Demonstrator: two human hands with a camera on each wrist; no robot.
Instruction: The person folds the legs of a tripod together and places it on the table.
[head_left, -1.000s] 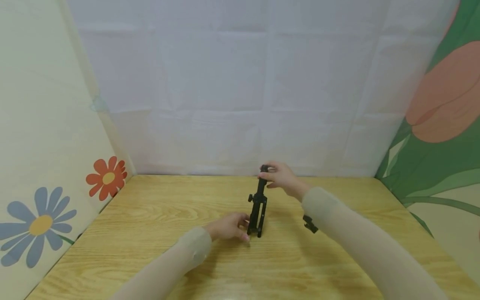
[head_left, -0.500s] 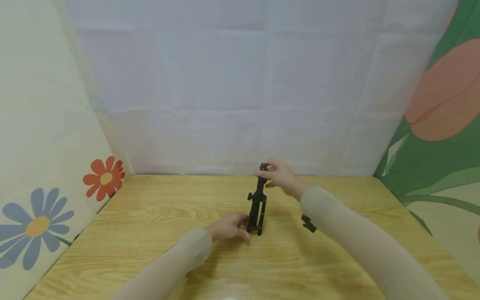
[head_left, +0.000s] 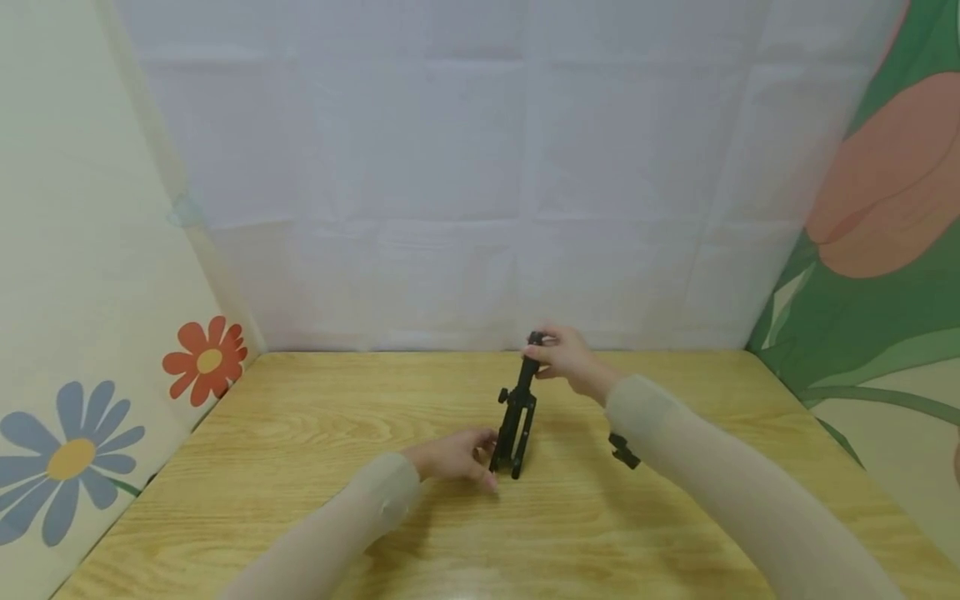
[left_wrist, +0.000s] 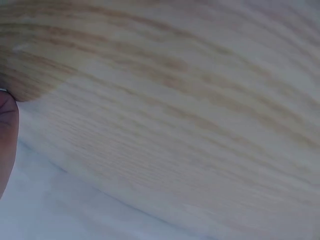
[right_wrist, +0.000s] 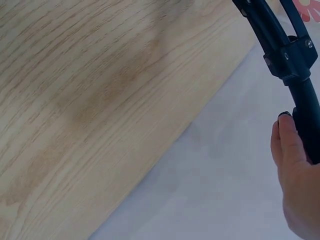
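Note:
A black mini tripod (head_left: 517, 408) leans slightly to the right over the wooden table, its legs pointing down and a small knob at its left side. High on its column, my right hand (head_left: 566, 358) grips the top end between thumb and fingers. The right wrist view shows the column (right_wrist: 301, 97) and leg hinge, with the fingers curled against the column. Down at the leg ends, my left hand (head_left: 457, 454) curls its fingers behind the left leg, the thumb in front near the foot. Only a fingertip of the left hand (left_wrist: 7, 130) enters the left wrist view.
The wood-grain table (head_left: 337, 392) ends at a white cloth backdrop (head_left: 412, 183). Flower-printed panels stand at the left (head_left: 97, 283) and right (head_left: 885, 333). A small black mount (head_left: 624, 452) sits under the right sleeve.
The tripod's top has tilted a little to the right with the right hand, and its legs look slightly more slanted. The left hand stays almost in place at the feet.

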